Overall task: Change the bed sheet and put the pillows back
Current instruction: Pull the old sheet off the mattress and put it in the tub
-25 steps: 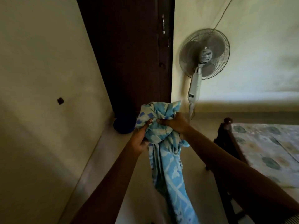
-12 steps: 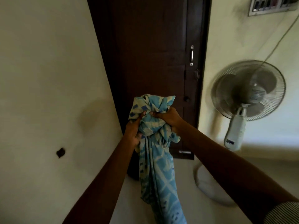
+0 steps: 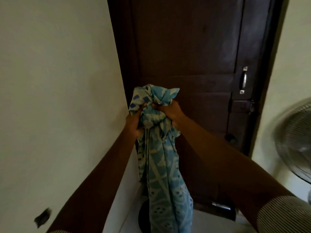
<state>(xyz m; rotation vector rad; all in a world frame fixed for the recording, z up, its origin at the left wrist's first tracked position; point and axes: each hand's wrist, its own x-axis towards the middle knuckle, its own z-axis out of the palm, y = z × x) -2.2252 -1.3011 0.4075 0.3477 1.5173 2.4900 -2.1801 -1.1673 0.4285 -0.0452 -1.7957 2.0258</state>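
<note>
Bed sheet (image 3: 161,165): blue cloth with a pale pattern, bunched into a wad at the top, the rest hanging straight down in a long twisted fall. Held up in the air directly in front of the door (image 3: 185,47), about level with its middle rail; the lower end runs out of view at the bottom edge.

Left hand (image 3: 133,122): at the left side of the wad, fingers curled tight into the cloth.

Right hand (image 3: 170,111): at the right side of the wad, fingers clamped over the top folds. The two hands nearly meet.

Sleeve (image 3: 282,216): striped, on the right arm, low and right of the door.

Door: dark brown wood, panelled, shut. Metal handle (image 3: 244,79) on its right stile, with a latch (image 3: 251,105) just beneath.

Round dark object (image 3: 143,217): on the floor at the foot of the door, partly behind the hanging cloth; kind not clear.

Fan (image 3: 296,142): wire guard, blurred, right of the door.

Wall (image 3: 50,81): pale, left of the door, with a small dark mark (image 3: 42,216) low down.
</note>
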